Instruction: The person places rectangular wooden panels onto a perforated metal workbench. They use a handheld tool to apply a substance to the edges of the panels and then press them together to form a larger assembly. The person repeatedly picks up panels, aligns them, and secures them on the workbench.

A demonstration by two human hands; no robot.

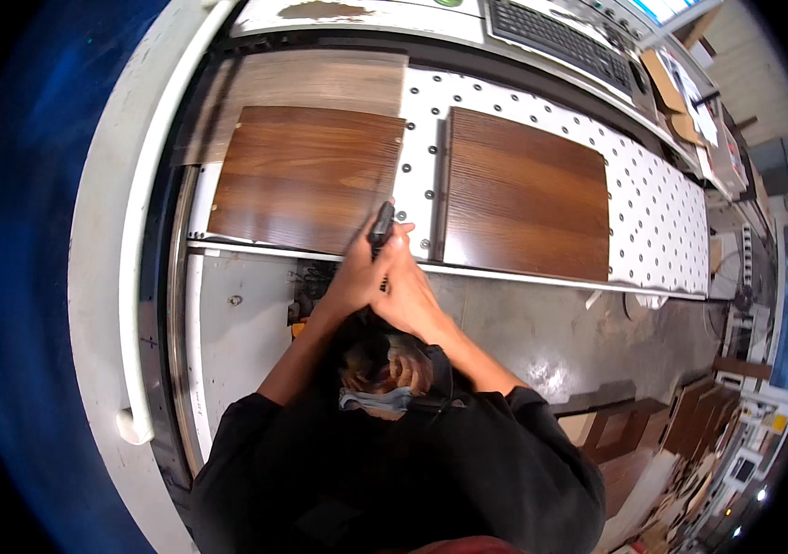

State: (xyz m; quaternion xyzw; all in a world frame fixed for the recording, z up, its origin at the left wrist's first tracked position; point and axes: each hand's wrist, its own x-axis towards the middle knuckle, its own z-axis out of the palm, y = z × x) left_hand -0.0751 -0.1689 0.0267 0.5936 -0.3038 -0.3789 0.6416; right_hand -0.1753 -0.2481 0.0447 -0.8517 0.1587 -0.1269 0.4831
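My left hand (350, 280) and my right hand (408, 294) are together in front of my chest, both closed around a slim black hand tool (382, 224). Its dark tip points away from me; the fingers hide most of the rest, so its exact kind is unclear. Just beyond my hands lies a dark brown wood-grain panel (306, 175), at the near edge of the white table. A second, similar panel (525, 198) rests to the right, across a gap from the first.
A lighter wood-grain board (315, 81) lies behind the left panel. The white table (657, 208) is dotted with black studs. Farther back are a keyboard (560, 46) and mouse. A white rail (146, 231) curves along the left. Stacked boards (630, 429) stand at the lower right.
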